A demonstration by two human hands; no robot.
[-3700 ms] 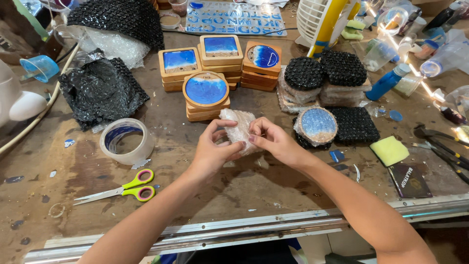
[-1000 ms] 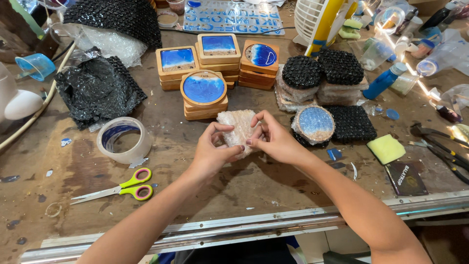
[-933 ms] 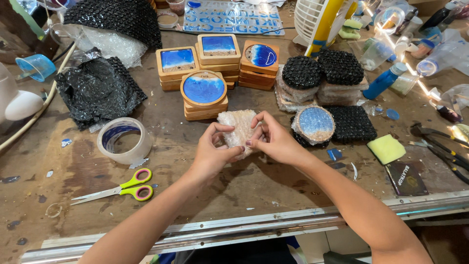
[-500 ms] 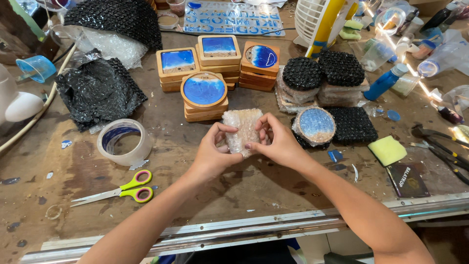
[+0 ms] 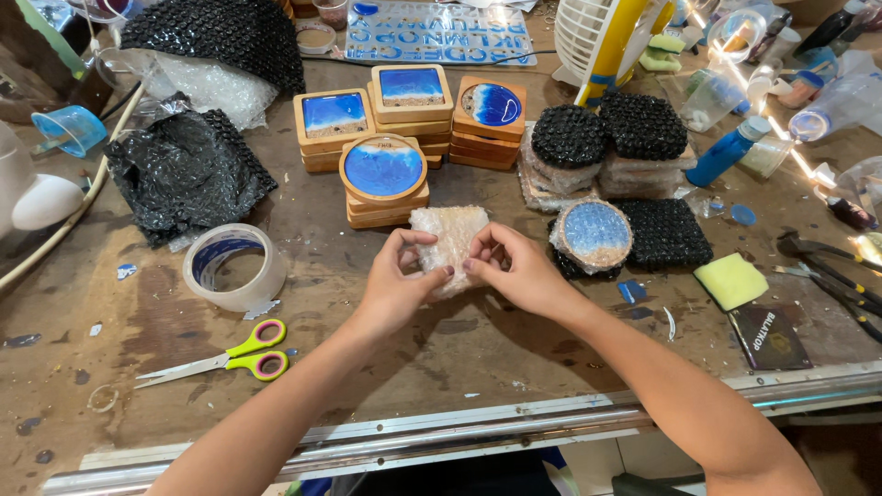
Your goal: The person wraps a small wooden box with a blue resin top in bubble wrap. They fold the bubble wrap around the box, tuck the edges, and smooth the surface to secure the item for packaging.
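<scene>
Both my hands hold a small flat bundle wrapped in clear bubble wrap [image 5: 449, 236], tilted up off the wooden workbench [image 5: 478, 340]. My left hand [image 5: 397, 285] grips its left and lower edge, my right hand [image 5: 515, 271] its right edge, fingertips nearly meeting over the front. Just behind it stand stacks of wooden coasters with blue resin tops [image 5: 383, 174], square and round. To the right lies a wrapped round blue coaster [image 5: 594, 234] on black bubble-wrapped pieces [image 5: 663, 233].
A roll of clear tape [image 5: 231, 267] and green-pink scissors [image 5: 225, 356] lie at the left. Black bubble wrap sheets [image 5: 184, 170] sit at the back left, a white fan [image 5: 606, 37] and bottles at the back right, a yellow sponge [image 5: 731, 280] and pliers [image 5: 831, 276] at the right. A metal rail [image 5: 441, 436] edges the bench.
The wrapped bundle has been turned and raised slightly between my hands, and my fingers have shifted along its edges. Nothing else on the bench has moved.
</scene>
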